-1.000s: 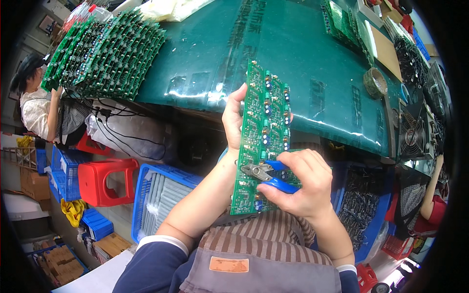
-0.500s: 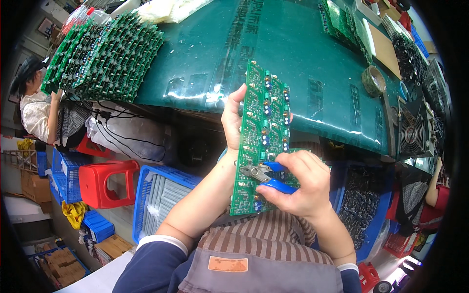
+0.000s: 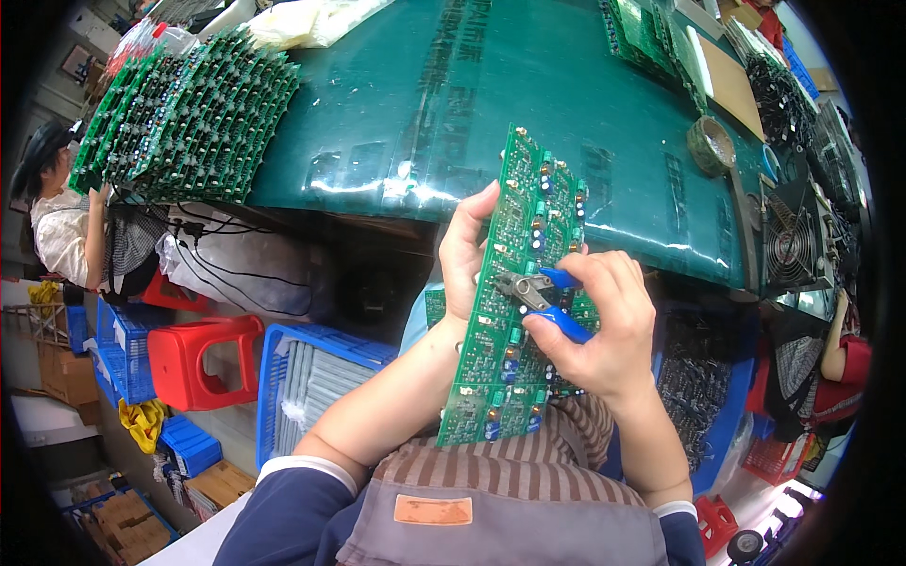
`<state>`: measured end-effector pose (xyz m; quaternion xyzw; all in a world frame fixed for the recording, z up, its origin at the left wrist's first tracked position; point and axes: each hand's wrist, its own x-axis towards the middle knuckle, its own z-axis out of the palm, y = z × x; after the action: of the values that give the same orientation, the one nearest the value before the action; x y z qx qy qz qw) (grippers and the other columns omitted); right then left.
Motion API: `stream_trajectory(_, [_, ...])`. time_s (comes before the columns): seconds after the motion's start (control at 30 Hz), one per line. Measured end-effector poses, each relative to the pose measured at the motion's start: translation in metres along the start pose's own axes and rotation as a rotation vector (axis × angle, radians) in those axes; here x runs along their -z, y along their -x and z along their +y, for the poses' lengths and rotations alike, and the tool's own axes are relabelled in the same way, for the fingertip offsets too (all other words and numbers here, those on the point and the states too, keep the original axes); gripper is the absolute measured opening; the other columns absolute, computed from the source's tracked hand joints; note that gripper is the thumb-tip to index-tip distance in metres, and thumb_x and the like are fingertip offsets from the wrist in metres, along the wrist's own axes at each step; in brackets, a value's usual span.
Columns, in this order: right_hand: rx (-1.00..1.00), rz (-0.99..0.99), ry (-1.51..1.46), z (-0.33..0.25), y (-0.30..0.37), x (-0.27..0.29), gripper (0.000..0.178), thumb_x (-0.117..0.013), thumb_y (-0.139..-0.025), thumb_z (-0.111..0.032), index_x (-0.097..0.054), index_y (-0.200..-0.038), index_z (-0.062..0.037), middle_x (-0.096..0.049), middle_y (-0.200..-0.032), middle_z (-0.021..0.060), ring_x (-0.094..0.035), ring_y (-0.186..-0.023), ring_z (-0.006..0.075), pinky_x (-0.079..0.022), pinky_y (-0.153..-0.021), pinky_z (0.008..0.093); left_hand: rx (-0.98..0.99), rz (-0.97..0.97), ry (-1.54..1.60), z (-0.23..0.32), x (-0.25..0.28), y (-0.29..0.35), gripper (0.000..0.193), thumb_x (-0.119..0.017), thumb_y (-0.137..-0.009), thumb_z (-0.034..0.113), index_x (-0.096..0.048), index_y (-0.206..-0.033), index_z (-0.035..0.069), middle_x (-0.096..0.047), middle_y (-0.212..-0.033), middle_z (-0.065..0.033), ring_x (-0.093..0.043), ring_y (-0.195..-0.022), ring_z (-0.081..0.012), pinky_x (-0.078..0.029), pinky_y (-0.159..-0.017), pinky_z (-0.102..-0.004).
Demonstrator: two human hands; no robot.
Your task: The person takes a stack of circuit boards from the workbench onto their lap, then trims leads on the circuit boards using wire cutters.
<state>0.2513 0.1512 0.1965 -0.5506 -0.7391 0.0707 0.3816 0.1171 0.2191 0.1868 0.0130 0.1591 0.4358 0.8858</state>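
Observation:
My left hand (image 3: 464,255) grips a long green circuit board (image 3: 491,354) by its left edge, thumb along the side. The board stands tilted above my lap, with rows of small blue, green and orange components on its face. Wrapped around the blue handles of a pair of cutting pliers (image 3: 540,294) is my right hand (image 3: 609,325). The metal jaws lie against the board's face near its middle; whether they hold a component lead is too small to tell. Part of another green board (image 3: 585,311) shows behind, beside my right hand.
A green-covered table (image 3: 377,123) lies ahead, with stacked circuit boards (image 3: 189,113) at its left and more boards (image 3: 651,42) far right. A round container (image 3: 710,146) and a fan (image 3: 788,236) are at right. Blue crates (image 3: 274,377) and a red stool (image 3: 203,363) stand below; co-workers sit either side.
The circuit board has shifted right and slightly down in view. My right hand has moved the pliers up the board, from its lower part to about its middle.

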Motion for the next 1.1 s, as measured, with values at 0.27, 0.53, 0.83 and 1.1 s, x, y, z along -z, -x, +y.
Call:
stream_trajectory(0.27, [-0.056,0.004,-0.055,-0.002,0.007,0.000,0.046,-0.087,-0.066,-0.030,-0.066,-0.097,-0.0034,-0.063,-0.080,0.0105,-0.061,-0.070,0.0276,-0.050,-0.064,0.0369,0.028,-0.151,0.002,0.001,0.021,-0.005,0.053,-0.043,-0.098,0.047,-0.064,-0.121,0.004,-0.071,-0.111,-0.0196,-0.070,-0.096,-0.0363,-0.056,-0.090,-0.0521])
stream_trajectory(0.53, [0.019,0.044,-0.009,0.000,0.000,-0.003,0.052,-0.089,-0.065,-0.037,-0.067,-0.099,-0.0045,-0.061,-0.083,0.0076,-0.059,-0.078,0.0267,-0.047,-0.073,0.0378,-0.037,0.011,-0.049,-0.001,-0.002,0.000,0.049,-0.047,-0.096,0.045,-0.066,-0.110,0.002,-0.072,-0.092,-0.0139,-0.071,-0.080,-0.0256,-0.059,-0.075,-0.0388])
stream_trajectory(0.83, [-0.017,0.045,-0.053,-0.004,0.002,-0.003,0.047,-0.090,-0.063,-0.031,-0.069,-0.095,-0.0044,-0.066,-0.076,0.0088,-0.065,-0.066,0.0237,-0.052,-0.061,0.0319,-0.029,0.072,-0.067,-0.002,0.001,0.003,0.049,-0.048,-0.095,0.046,-0.066,-0.111,0.003,-0.072,-0.095,-0.0141,-0.070,-0.080,-0.0273,-0.059,-0.076,-0.0403])
stream_trajectory(1.1, [0.030,0.043,-0.009,-0.004,-0.001,-0.002,0.047,-0.089,-0.062,-0.030,-0.069,-0.096,-0.0041,-0.068,-0.083,0.0107,-0.064,-0.074,0.0273,-0.052,-0.069,0.0363,-0.048,0.102,-0.043,-0.001,-0.001,0.001,0.049,-0.049,-0.094,0.045,-0.066,-0.112,0.002,-0.071,-0.095,-0.0141,-0.070,-0.080,-0.0281,-0.059,-0.076,-0.0414])
